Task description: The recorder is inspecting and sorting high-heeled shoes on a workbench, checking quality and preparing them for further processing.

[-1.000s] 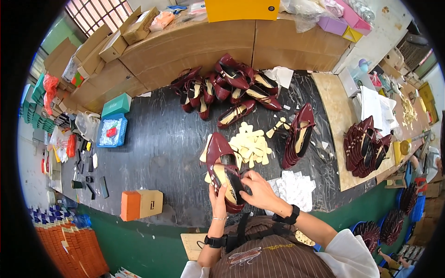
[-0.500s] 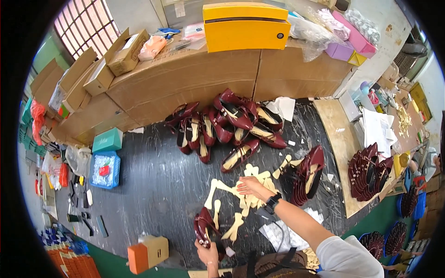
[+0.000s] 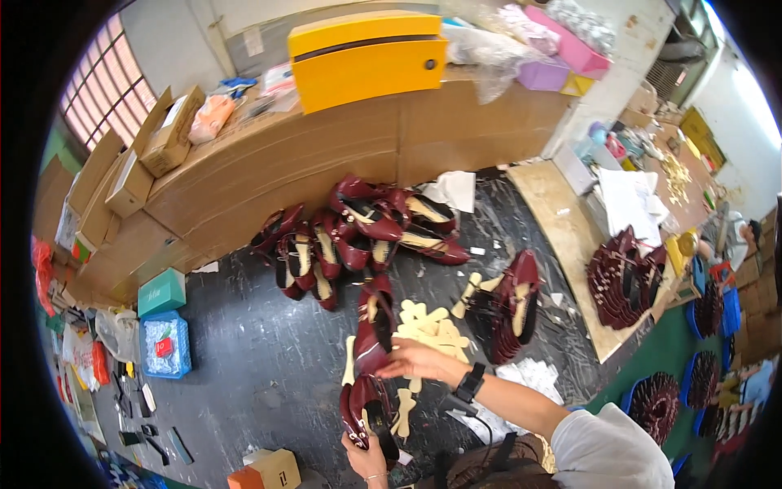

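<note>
Close to the front edge, my left hand (image 3: 366, 458) is closed around glossy burgundy shoes (image 3: 355, 416), held by their lower end; how many is hard to tell. My right hand (image 3: 415, 361) has its fingers on the near end of another burgundy shoe (image 3: 375, 326), whose pale lining shows. That shoe lies just beyond the left hand's shoes. Cream insole pieces (image 3: 436, 328) are heaped beside the right hand, partly hidden by it. A few single insole pieces (image 3: 403, 411) lie nearer me.
Farther back is a pile of burgundy shoes (image 3: 358, 213). Nested burgundy uppers (image 3: 515, 314) stand right of the insoles, and more (image 3: 623, 281) sit on a wooden board (image 3: 562, 212). At left are a blue basket (image 3: 165, 346) and teal box (image 3: 161, 292). A cardboard wall (image 3: 277, 167) borders the back.
My right hand has left the insole heap and come toward my left hand, now on a shoe that lay by the pile. The view has shifted right.
</note>
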Demonstrator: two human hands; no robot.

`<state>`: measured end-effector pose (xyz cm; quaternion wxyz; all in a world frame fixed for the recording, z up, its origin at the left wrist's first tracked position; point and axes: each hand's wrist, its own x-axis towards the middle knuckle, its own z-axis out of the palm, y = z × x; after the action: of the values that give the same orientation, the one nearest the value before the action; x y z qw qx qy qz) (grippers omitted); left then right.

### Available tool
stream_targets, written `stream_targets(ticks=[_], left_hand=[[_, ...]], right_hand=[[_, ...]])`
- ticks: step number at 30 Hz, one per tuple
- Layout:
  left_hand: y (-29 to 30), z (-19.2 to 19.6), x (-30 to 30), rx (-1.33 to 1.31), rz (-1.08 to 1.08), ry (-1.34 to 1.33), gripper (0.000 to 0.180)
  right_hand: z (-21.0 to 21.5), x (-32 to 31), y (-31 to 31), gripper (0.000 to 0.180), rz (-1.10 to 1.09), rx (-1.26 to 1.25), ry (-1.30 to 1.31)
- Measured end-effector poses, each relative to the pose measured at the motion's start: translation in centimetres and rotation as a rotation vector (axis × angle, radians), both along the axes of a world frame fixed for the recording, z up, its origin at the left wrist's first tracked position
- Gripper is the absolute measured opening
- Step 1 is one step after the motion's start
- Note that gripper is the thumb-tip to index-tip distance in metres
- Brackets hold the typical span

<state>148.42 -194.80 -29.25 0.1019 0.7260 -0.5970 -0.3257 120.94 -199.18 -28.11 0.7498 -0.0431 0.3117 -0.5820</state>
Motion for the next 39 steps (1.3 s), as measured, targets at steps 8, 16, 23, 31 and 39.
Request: stream_targets(ticks=[8, 16, 23, 31, 39], left_hand=[[3.4, 2.2, -2.5, -0.021, 0.004, 0.794, 0.034], [7.5, 6.9, -4.0, 0.146, 0.211, 1.464, 0.045], [5.6, 5.2, -2.9, 0.228, 0.172, 1.329, 0.057], [1.3, -2.0, 2.3, 0.385, 0.417, 1.373, 0.062], [-1.3, -10.4, 5.6, 0.403, 0.408, 1.124, 0.067]], right_hand=[[8.4, 6.8, 10.5, 0.034, -0.112, -0.232, 1.236], [11.4, 7.6, 17.4, 0.028, 0.225, -0.301, 1.511], [8.7, 5.3, 17.2, 0.042, 0.249, -0.453, 1.417], [1.2, -4.7, 13.6, 0.02, 0.013, 0.164, 1.056], [-0.3, -14.0, -6.8, 0.019, -0.114, 0.021, 1.714]])
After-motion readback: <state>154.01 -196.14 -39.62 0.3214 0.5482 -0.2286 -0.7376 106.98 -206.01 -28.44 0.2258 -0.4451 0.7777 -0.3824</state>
